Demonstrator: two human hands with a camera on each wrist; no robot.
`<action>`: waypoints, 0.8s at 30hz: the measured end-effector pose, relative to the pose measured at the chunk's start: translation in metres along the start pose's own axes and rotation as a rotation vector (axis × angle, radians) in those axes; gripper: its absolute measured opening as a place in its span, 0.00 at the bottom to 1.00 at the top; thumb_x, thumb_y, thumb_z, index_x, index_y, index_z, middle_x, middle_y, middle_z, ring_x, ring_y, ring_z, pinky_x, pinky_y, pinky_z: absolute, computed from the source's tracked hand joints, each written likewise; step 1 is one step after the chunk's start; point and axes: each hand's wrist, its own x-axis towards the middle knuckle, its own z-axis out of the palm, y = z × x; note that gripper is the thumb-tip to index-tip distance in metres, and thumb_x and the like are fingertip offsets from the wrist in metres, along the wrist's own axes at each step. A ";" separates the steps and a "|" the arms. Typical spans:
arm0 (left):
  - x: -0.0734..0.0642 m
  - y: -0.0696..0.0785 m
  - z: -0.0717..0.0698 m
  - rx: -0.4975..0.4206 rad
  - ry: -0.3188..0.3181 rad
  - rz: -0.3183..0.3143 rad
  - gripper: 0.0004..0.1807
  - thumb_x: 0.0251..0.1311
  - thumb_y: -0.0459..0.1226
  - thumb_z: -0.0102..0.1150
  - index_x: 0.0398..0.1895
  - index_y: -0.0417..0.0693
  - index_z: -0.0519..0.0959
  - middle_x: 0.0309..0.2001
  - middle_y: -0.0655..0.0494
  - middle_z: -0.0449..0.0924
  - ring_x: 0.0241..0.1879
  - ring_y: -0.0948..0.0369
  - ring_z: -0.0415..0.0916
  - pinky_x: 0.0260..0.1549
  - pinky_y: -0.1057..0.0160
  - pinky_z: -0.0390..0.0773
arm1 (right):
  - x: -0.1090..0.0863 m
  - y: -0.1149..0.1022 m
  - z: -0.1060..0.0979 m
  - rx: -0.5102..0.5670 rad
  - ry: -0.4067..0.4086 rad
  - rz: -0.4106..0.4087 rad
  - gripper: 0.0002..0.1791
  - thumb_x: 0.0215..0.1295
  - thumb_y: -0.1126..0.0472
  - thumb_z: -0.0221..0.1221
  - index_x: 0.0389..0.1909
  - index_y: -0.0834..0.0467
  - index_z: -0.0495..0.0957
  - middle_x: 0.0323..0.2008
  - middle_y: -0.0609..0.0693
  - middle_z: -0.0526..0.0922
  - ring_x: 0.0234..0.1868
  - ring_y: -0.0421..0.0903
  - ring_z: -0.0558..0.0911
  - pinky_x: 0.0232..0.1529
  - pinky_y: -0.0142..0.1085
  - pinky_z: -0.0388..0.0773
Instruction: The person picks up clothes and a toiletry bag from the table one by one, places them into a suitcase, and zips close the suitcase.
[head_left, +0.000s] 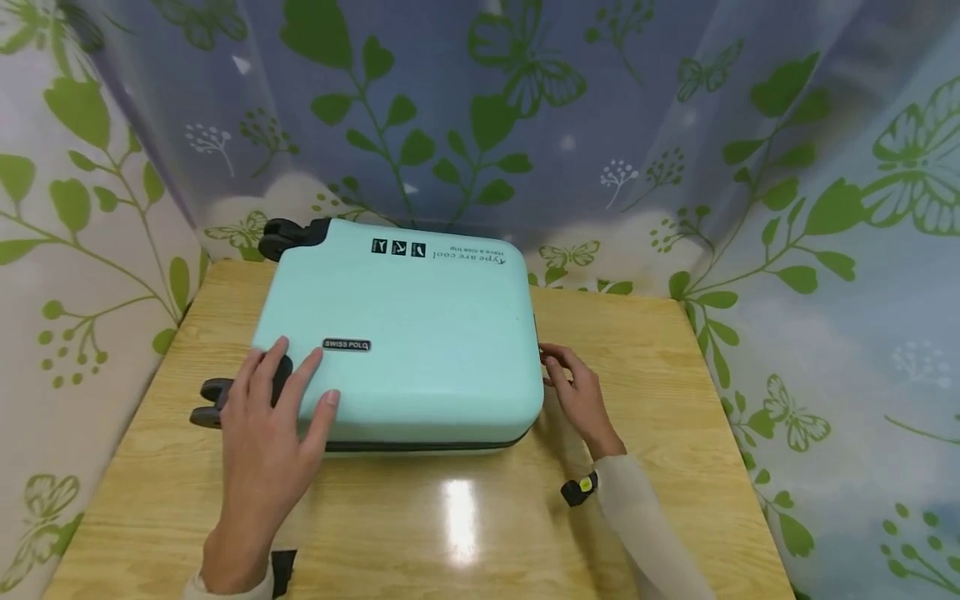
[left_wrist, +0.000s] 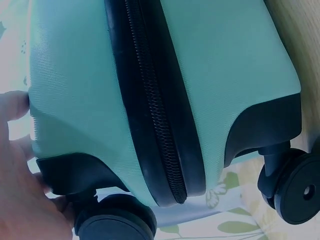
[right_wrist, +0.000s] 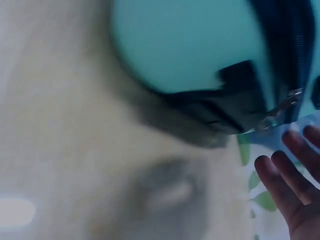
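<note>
A mint-green hard-shell suitcase (head_left: 420, 308) lies flat on the wooden table, its black wheels (head_left: 281, 237) at the left. My left hand (head_left: 264, 421) rests with spread fingers on the near wheel-end corner, beside the "SWISS POLO" badge (head_left: 347, 344). The left wrist view shows the black zipper (left_wrist: 152, 105) running along the wheel end, between two wheel mounts. At the opposite end is my right hand (head_left: 579, 398), its fingers extended. In the right wrist view, the metal zipper pulls (right_wrist: 282, 107) hang just beyond those fingertips, near a black handle-side fitting (right_wrist: 235, 102).
The light wooden table (head_left: 390, 533) extends in front of the suitcase and to its right. Curtains (head_left: 570, 150) printed with leaves and butterflies enclose the table at the back and sides. A small black device (head_left: 579, 489) is strapped at my right wrist.
</note>
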 end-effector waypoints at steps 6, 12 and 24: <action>-0.004 0.013 0.001 -0.021 0.018 -0.043 0.28 0.74 0.39 0.66 0.75 0.41 0.78 0.80 0.34 0.67 0.81 0.30 0.57 0.69 0.20 0.60 | 0.032 -0.021 -0.007 0.056 -0.021 -0.053 0.27 0.90 0.50 0.48 0.80 0.58 0.70 0.76 0.59 0.74 0.75 0.61 0.75 0.68 0.64 0.78; -0.018 0.023 0.006 -0.058 0.085 -0.101 0.29 0.72 0.34 0.68 0.75 0.37 0.77 0.79 0.34 0.68 0.81 0.31 0.58 0.75 0.26 0.58 | 0.067 -0.044 -0.013 -0.001 -0.131 -0.073 0.30 0.89 0.45 0.49 0.85 0.48 0.63 0.84 0.52 0.62 0.83 0.62 0.65 0.76 0.67 0.68; -0.044 0.020 0.020 -0.139 0.218 -0.114 0.38 0.66 0.28 0.71 0.80 0.37 0.71 0.83 0.35 0.59 0.84 0.32 0.52 0.78 0.28 0.56 | 0.126 -0.073 -0.019 -0.091 -0.318 -0.034 0.35 0.87 0.40 0.50 0.88 0.34 0.54 0.89 0.43 0.51 0.88 0.57 0.56 0.83 0.65 0.56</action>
